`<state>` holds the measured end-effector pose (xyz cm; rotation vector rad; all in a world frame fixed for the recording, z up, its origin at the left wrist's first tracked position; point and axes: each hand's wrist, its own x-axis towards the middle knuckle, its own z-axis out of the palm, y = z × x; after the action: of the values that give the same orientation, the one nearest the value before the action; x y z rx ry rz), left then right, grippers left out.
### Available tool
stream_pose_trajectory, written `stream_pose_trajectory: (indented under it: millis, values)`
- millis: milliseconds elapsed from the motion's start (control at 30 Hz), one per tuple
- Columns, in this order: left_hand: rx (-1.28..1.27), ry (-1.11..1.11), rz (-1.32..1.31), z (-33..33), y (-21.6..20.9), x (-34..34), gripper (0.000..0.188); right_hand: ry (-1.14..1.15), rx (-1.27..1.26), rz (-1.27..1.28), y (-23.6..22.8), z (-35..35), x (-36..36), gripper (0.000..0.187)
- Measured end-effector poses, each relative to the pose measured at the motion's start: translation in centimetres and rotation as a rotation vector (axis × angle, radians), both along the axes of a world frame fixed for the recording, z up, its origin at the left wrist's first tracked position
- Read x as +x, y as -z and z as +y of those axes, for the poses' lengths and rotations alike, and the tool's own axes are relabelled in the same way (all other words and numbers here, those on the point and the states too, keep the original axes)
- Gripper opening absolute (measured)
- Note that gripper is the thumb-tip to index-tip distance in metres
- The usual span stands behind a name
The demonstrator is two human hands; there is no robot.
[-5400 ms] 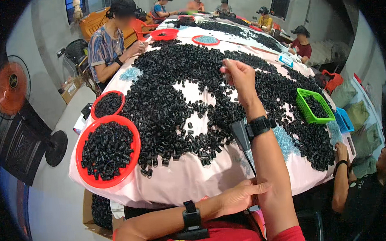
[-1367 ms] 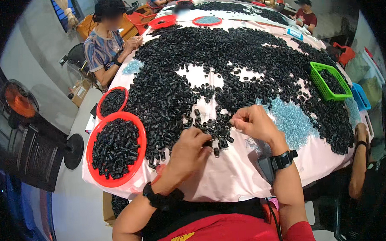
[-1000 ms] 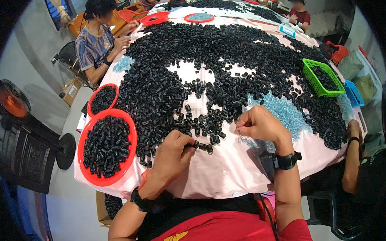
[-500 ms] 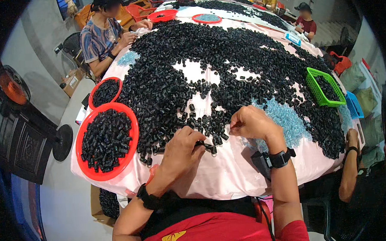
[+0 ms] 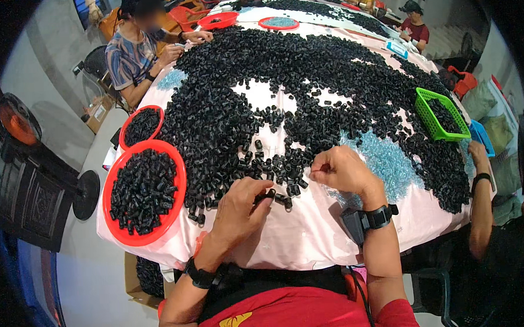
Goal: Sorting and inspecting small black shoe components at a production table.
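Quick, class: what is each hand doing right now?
Left hand: closed, pinching a small black tube piece.
Right hand: curled shut; what it holds cannot be told.

right hand [image 5: 343,170] fingertips hidden, far table end [image 5: 301,1] cut off

My left hand [image 5: 240,208] and right hand [image 5: 341,169] rest side by side on the table's near edge [image 5: 300,243], just before the heap of small tubes [image 5: 282,98]. A round tray [image 5: 143,192] of tubes sits to my left, a basket [image 5: 438,114] far right
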<state>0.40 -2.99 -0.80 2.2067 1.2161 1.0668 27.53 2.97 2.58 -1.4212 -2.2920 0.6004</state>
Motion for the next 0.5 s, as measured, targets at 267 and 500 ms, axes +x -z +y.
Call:
stream_pose_trajectory:
  millis: [267,500]
  values:
    - [0.038,-0.061,0.063,-0.3,0.7,0.1,0.028,0.068,-0.126,0.007,-0.7,0.1,2.0,0.019]
    - [0.015,-0.106,0.100,-0.5,0.5,0.2,0.025,0.004,-0.164,-0.046,-1.5,-0.5,1.1,0.018]
